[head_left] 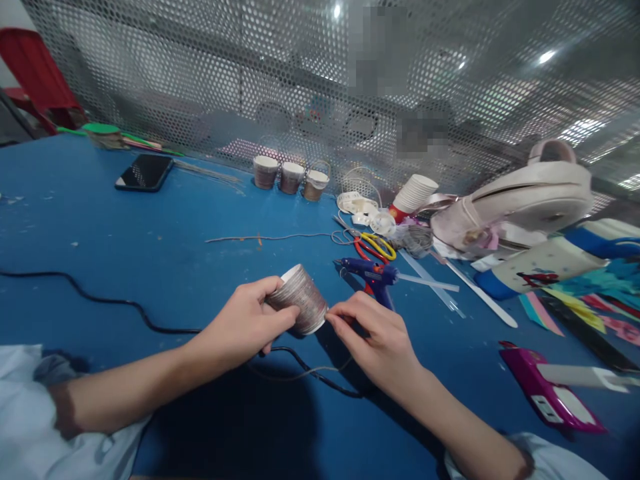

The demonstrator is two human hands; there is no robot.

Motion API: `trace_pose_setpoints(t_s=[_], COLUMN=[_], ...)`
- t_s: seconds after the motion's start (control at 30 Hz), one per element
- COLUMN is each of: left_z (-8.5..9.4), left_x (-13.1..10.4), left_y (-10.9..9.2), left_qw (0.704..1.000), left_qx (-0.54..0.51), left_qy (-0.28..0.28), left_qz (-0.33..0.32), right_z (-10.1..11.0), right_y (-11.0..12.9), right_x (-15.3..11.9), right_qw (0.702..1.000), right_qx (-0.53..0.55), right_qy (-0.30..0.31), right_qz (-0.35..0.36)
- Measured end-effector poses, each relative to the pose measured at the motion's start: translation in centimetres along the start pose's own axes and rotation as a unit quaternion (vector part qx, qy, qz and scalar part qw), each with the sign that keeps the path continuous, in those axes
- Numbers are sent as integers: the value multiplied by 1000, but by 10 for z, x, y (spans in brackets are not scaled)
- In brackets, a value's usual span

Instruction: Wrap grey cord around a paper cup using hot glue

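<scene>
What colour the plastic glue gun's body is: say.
The pistol-shaped glue gun's body is dark blue; head view.

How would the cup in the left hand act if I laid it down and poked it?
The cup would probably roll, since its sides are round. It's likely light, as its white rim looks papery. Its wound cord looks ridged, so it might not be slippery.

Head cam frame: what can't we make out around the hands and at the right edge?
- Left hand, far side: head view, mostly behind the cup.
- What, if anything, the right hand pinches: head view, too small, masked by its own grip.
- Glue gun, handle end: head view, behind the right hand.
- Case, far end: head view, cut by right edge.
</scene>
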State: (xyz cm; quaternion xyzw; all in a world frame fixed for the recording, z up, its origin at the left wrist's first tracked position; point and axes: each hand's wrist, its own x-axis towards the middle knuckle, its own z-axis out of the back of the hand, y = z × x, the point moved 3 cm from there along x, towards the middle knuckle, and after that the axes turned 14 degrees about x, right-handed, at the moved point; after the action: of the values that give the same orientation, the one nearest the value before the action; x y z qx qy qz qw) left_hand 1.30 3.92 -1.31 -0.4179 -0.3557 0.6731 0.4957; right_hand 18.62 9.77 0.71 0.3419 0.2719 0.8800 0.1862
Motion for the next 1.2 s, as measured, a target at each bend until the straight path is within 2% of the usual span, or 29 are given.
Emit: trace_pose_setpoints(t_s=[0.3, 0.47, 0.57, 0.67, 0.8, 1.0, 1.1, 1.2], left_z=[-3, 2, 6, 10, 17, 27, 32, 35], left_x=[-5, -6, -6, -5, 0, 1, 0, 3], left_y=[0, 0, -3, -6, -6, -6, -13, -20], left_qw=[999, 989, 977, 968, 966, 958, 944, 915], left_qx=[47, 109, 157, 189, 203, 264, 300, 362], left_qy=[26, 29, -2, -39, -63, -24, -18, -28], left_qz=[-3, -97, -146, -163, -147, -109, -138, -175], right_z=[1, -1, -2, -3, -6, -15, -16, -11], right_y=[-1, -9, -13, -15, -16, -21, -23, -18], right_x=[-9, -12, -12, -10, -7, -8, -9, -9], right_qw=[998, 995, 994, 994, 995, 994, 994, 990], right_qx=[57, 85, 95, 99, 84, 42, 4, -43], right_qy=[-4, -19, -22, -18, 9, 70, 93, 133], right_qz=[-25, -45, -51, -49, -54, -70, -51, -10])
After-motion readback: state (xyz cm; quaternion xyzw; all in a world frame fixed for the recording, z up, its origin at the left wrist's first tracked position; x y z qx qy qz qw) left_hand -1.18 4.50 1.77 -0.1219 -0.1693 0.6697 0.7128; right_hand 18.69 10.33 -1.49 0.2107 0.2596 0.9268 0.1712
